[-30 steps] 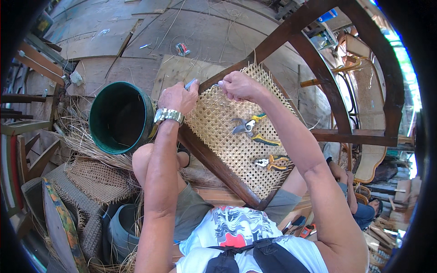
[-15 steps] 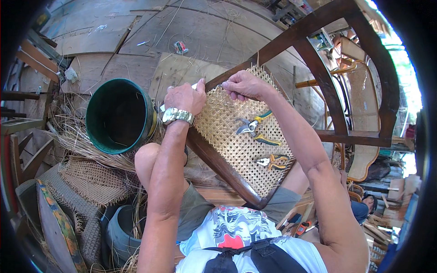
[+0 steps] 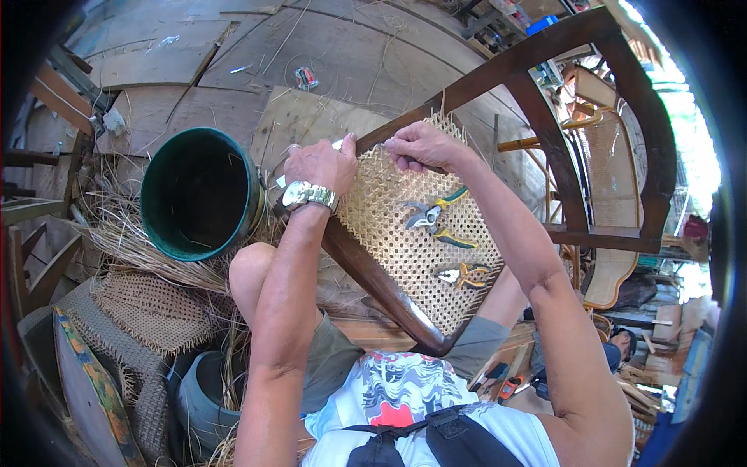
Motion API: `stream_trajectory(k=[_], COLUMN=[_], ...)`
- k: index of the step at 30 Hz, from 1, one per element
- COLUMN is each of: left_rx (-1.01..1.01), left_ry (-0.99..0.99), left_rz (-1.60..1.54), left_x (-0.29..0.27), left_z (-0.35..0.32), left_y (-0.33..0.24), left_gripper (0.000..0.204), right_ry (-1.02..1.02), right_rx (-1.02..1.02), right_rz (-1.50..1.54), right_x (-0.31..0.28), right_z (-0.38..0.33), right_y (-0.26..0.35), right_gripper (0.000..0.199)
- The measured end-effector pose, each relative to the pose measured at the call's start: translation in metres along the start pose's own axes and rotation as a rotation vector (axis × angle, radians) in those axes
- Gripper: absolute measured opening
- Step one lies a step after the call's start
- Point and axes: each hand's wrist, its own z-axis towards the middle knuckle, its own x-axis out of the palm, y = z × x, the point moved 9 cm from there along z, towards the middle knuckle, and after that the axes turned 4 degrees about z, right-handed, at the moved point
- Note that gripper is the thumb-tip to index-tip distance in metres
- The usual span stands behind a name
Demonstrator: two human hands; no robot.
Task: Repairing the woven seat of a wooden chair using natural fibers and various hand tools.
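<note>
A dark wooden chair frame (image 3: pixel 545 54) lies tilted across my lap, its woven cane seat (image 3: pixel 405 257) facing up. My left hand (image 3: pixel 319 163), with a metal watch (image 3: pixel 310 194) on the wrist, curls over the far left corner of the seat frame, and a small pale piece shows at its fingertips. My right hand (image 3: pixel 420 144) is closed on a dark tool (image 3: pixel 426 165), pressed to the far edge of the weave. Green-handled cutters (image 3: pixel 432 214) and orange-handled pliers (image 3: pixel 463 274) rest on the cane.
A green bucket (image 3: pixel 198 194) stands on the plank floor to the left, beside loose cane strands (image 3: pixel 132 249). Pieces of woven cane webbing (image 3: pixel 148 307) lie lower left. Another cane-backed chair (image 3: pixel 611 179) stands to the right, with wooden clutter around it.
Both hands stay at the seat's far edge. My left hand has slid closer to the right hand at the corner. The cutters and pliers have not moved on the cane.
</note>
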Motion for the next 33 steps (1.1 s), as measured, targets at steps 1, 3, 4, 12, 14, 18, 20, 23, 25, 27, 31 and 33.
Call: stream_trajectory(k=[1,3,4,12,14,18,20,23,25,27,31,33], left_rx=[0.015,0.029,0.017,0.025,0.015,0.017,-0.006,0.003,0.011,0.017,-0.002,0.005], left_ry=[0.003,0.004,-0.002,0.014,-0.006,0.01,0.006,0.021,0.001,-0.022,-0.021,-0.019], left_rz=[0.005,0.013,0.015,0.023,0.033,0.033,0.043,0.047,0.047,0.049,0.05,0.057], left_x=[-0.0015,-0.0018,-0.0006,-0.0015,-0.0005,-0.0011,-0.0019,-0.0017,0.0003,0.0001,-0.0001,0.0002], left_z=[0.0006,0.0009,0.0005,0.0015,0.0016,0.0018,0.0012,0.0007,0.0019,0.0027,0.0024,0.003], left_y=[-0.0024,-0.0018,0.001,-0.0037,-0.0009,-0.0034,-0.0013,-0.0049,-0.0056,-0.0043,-0.0003,-0.0031], left_gripper=[0.068,0.067,0.067,0.065,0.065,0.066,0.066,0.066,0.066,0.066,0.065,0.065], right_ry=[-0.018,-0.045,-0.043,-0.008,-0.01,-0.014,-0.019,-0.033,-0.02,-0.013,-0.005,0.0], right_rx=[0.016,0.026,0.026,0.026,0.04,0.021,0.031,0.012,0.009,0.017,0.024,0.005], right_rz=[0.009,0.003,0.003,0.034,0.024,0.005,0.003,0.04,0.043,0.033,0.027,0.034], right_x=[-0.0028,-0.0035,-0.0019,-0.0028,-0.0013,-0.0013,-0.0012,-0.0037,-0.0057,-0.0025,-0.0004,-0.0023], right_z=[-0.0007,-0.0002,0.001,0.0033,0.0027,0.004,0.0036,0.002,0.0029,0.004,0.0055,0.0036], right_y=[-0.0006,0.0027,0.001,0.0014,0.0001,0.0012,0.0001,-0.0023,-0.0047,-0.0015,-0.0011,-0.0028], right_gripper=[0.035,0.035,0.035,0.034,0.034,0.033,0.033,0.034,0.034,0.034,0.034,0.034])
